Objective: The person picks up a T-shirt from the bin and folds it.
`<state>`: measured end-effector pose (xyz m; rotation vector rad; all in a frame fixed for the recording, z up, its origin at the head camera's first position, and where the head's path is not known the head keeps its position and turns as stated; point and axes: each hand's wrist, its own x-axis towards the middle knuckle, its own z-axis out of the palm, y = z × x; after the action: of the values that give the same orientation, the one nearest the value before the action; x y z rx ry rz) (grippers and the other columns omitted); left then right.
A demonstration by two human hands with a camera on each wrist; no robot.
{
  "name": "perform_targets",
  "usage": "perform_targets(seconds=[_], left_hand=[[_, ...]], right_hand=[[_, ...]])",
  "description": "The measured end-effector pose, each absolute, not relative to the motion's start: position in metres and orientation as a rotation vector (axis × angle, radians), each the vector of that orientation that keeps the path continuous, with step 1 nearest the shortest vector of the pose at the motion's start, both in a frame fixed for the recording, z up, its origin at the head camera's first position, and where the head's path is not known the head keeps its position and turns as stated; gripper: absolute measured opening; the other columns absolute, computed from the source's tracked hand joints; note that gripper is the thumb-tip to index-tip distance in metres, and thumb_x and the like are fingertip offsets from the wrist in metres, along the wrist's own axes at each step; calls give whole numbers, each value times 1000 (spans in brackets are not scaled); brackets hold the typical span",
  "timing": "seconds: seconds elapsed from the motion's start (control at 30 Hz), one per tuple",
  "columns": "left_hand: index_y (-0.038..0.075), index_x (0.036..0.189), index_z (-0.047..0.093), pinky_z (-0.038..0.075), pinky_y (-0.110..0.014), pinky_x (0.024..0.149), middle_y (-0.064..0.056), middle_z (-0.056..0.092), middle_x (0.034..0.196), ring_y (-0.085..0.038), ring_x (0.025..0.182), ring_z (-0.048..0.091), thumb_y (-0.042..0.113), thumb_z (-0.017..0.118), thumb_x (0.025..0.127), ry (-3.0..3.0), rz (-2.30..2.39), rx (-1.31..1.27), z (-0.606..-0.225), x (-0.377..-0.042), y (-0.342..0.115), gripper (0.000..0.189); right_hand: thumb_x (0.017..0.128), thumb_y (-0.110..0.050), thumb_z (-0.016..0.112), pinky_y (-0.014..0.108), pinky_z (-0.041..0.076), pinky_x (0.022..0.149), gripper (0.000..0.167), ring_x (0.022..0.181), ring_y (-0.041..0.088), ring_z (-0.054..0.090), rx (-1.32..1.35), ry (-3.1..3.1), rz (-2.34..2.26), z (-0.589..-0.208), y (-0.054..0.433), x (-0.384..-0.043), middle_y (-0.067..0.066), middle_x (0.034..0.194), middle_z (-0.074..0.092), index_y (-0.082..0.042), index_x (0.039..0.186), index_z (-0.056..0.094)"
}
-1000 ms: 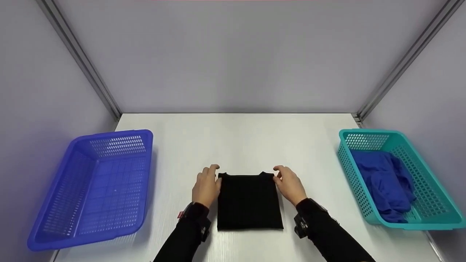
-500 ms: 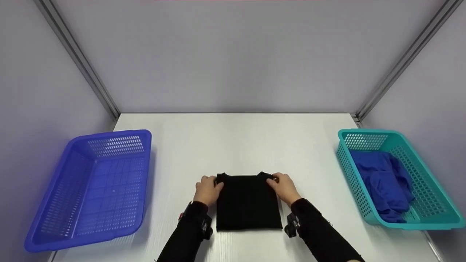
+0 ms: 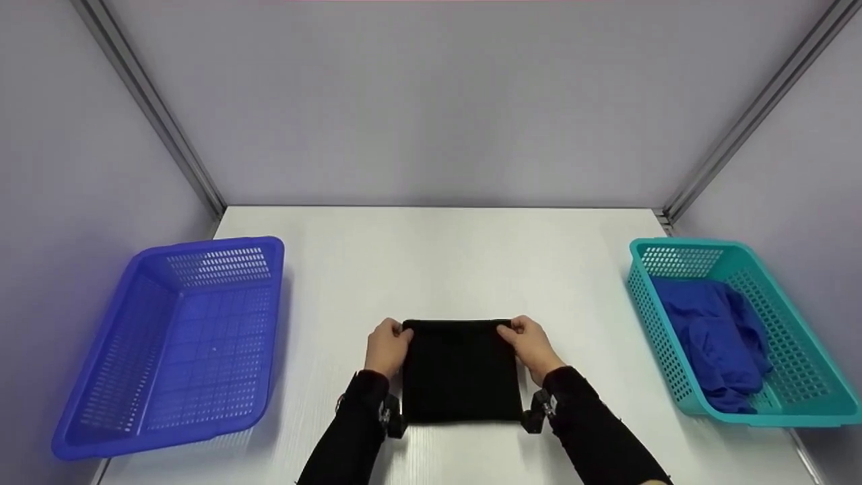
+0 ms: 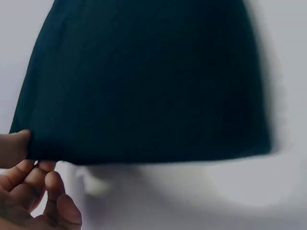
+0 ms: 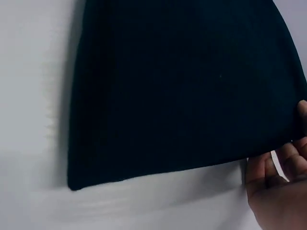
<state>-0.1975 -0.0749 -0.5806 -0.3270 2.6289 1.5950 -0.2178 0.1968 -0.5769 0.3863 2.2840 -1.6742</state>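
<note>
A black folded shirt [image 3: 462,374], squarish and flat-faced, is held between both hands in the head view. My left hand [image 3: 388,347] pinches its far left corner, thumb on top and fingers beneath. At the far right corner, my right hand [image 3: 534,348] pinches it the same way. Both wrist views show the cloth [image 4: 144,86] spread between the hands, its lower edge standing off the white surface, with a shadow behind it. In the right wrist view, the right fingers [image 5: 283,184] are partly behind the fabric.
A blue perforated basket [image 3: 272,323] with nothing in it stands at the left of the white table [image 3: 444,263]. On the right, a teal basket [image 3: 801,316] holds crumpled blue cloth [image 3: 717,343]. Grey panels [image 3: 431,101] enclose the back and sides.
Both hands have closed in from beside the shirt and taken hold of its far corners. The neckline notch at the far edge no longer shows; that edge is now straight.
</note>
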Motion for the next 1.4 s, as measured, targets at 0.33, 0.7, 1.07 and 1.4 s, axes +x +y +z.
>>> perform_targets(seconds=[0.33,0.7,1.07,1.4], left_hand=[[2,100,57,49,-40,71,-13,63,91,-25,75,58,17,61,104,2622,1513,-385,-580,-194,-72,16],[0,97,68,51,-37,68,-8,66,77,-23,67,63,33,73,95,2487,1218,-110,-573,-162,-93,34],[12,65,53,45,-24,44,-1,60,58,-11,46,52,14,76,94,2275,1276,-10,-576,-134,-103,37],[4,82,62,47,-21,40,-10,68,65,-9,42,53,16,78,92,2084,1359,-57,-574,-122,-114,23]], right_hand=[[102,-19,66,28,44,67,29,76,16,54,420,2284,-1724,-581,212,-213,6,95,58,3,120,57],[98,-37,71,23,34,48,37,53,11,47,155,2276,-1384,-580,243,-180,3,67,64,-1,89,72],[98,-17,71,17,34,43,21,46,4,48,0,2034,-1425,-585,256,-157,-2,59,59,1,86,69],[96,-31,75,19,39,40,34,41,6,50,-23,1912,-1348,-586,261,-143,2,60,64,-3,79,68]])
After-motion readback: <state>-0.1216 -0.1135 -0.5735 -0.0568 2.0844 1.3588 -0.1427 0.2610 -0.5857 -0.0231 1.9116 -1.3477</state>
